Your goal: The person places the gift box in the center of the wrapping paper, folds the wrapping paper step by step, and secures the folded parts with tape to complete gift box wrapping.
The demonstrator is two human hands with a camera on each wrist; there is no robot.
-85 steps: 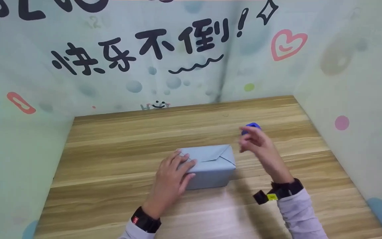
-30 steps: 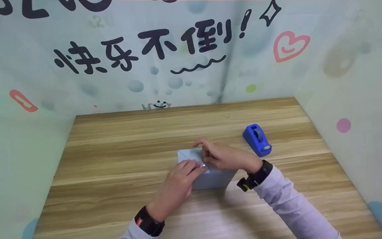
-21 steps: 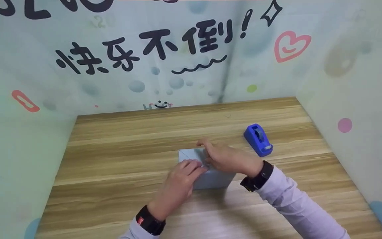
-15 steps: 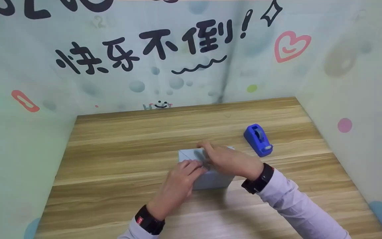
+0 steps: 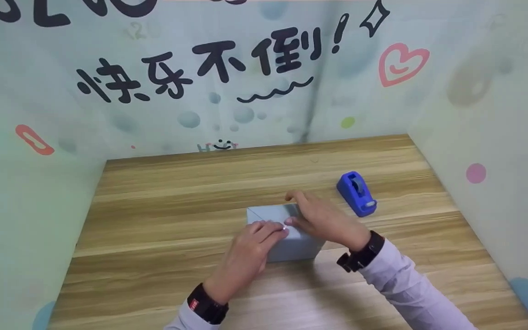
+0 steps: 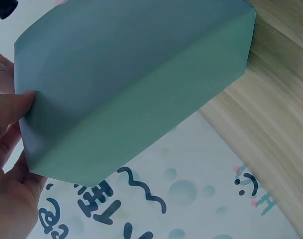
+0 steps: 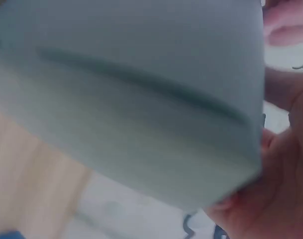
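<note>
A box wrapped in light blue-grey paper [image 5: 294, 248] sits on the table, with a folded seam across its top. My left hand [image 5: 241, 256] rests on the top's left part, fingertips pressing near the seam. In the left wrist view its thumb [image 6: 14, 107] touches the edge of the box. My right hand [image 5: 328, 222] lies over the right part of the top, thumb near the left fingertips and index finger out toward the far edge. Between the hands shows a small shiny spot [image 5: 284, 227], which looks like clear tape. A blue tape dispenser [image 5: 357, 195] stands behind the right hand.
The wood-grain table [image 5: 167, 197] is bounded by a printed white back wall [image 5: 264, 123] and side walls. Both wrists wear black straps; the right wrist strap [image 5: 362, 256] hangs near the box's right end.
From beside the tape dispenser, my right hand has come onto the box top. Over the last half second it has slid slightly right, uncovering the shiny spot. The left hand stays on the box.
</note>
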